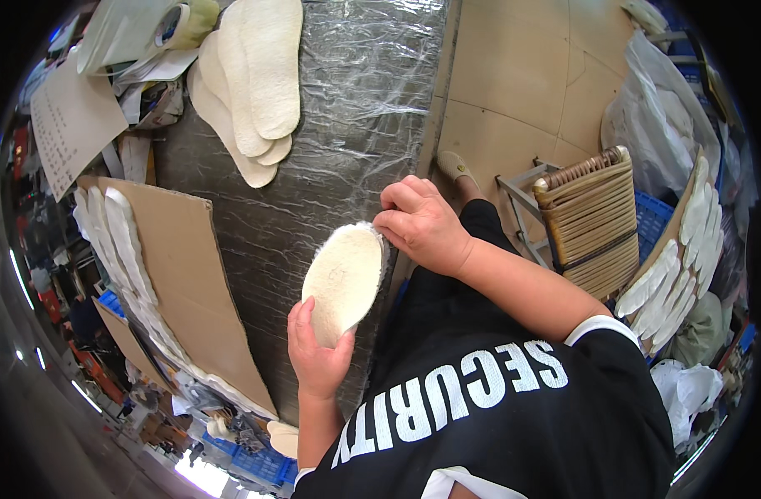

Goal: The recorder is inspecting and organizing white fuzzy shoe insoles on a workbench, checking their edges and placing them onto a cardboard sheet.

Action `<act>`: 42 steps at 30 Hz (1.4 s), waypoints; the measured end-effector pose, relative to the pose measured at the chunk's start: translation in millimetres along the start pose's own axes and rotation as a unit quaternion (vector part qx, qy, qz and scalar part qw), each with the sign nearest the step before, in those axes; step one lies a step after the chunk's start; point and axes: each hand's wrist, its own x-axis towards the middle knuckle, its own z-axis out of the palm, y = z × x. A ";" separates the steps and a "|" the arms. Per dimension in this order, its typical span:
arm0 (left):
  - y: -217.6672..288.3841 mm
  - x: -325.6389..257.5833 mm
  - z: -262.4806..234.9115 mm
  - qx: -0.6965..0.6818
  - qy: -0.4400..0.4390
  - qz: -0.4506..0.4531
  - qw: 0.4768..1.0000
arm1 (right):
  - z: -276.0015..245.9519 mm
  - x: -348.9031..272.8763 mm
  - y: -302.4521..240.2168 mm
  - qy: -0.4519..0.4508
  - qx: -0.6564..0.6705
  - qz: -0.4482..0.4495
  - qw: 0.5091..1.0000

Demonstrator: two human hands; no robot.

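A cream fleece insole (344, 279) with a fluffy white rim is held up over the table's right edge. My left hand (320, 353) grips its lower end, thumb on one side and fingers on the other. At the upper right rim, my right hand (422, 218) is closed in a pinch with its fingertips against the fluffy edge. Whether they hold the edge itself or loose fibres is too small to see. Farther off on the table lies a fanned stack of cream insoles (264, 75).
A plastic-covered dark table (364, 100) runs away from me. Cardboard (189, 274) with a row of white fleecy pieces (131, 249) stands at left. Tape (172, 25) and papers (77, 121) are at far left. On the right are a woven stool (588, 224) and more white pieces (675, 266).
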 end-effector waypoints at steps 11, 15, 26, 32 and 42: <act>2.4 1.5 0.3 -0.012 -0.004 -0.017 1.000 | 0.0 -0.1 0.2 -0.002 0.002 0.003 1.000; 3.1 2.5 0.8 0.000 -0.003 -0.017 1.000 | 0.5 -0.5 0.8 -0.004 0.007 0.004 1.000; 0.2 5.9 1.5 0.017 -0.009 -0.005 1.000 | 0.6 -0.7 1.9 -0.003 0.003 0.000 1.000; -1.2 7.1 0.5 0.009 -0.013 -0.006 1.000 | 0.0 -0.1 1.6 -0.005 0.008 -0.001 1.000; 1.6 10.0 -0.3 -0.023 -0.026 -0.017 0.999 | -1.3 -1.3 2.8 -0.010 0.010 -0.001 1.000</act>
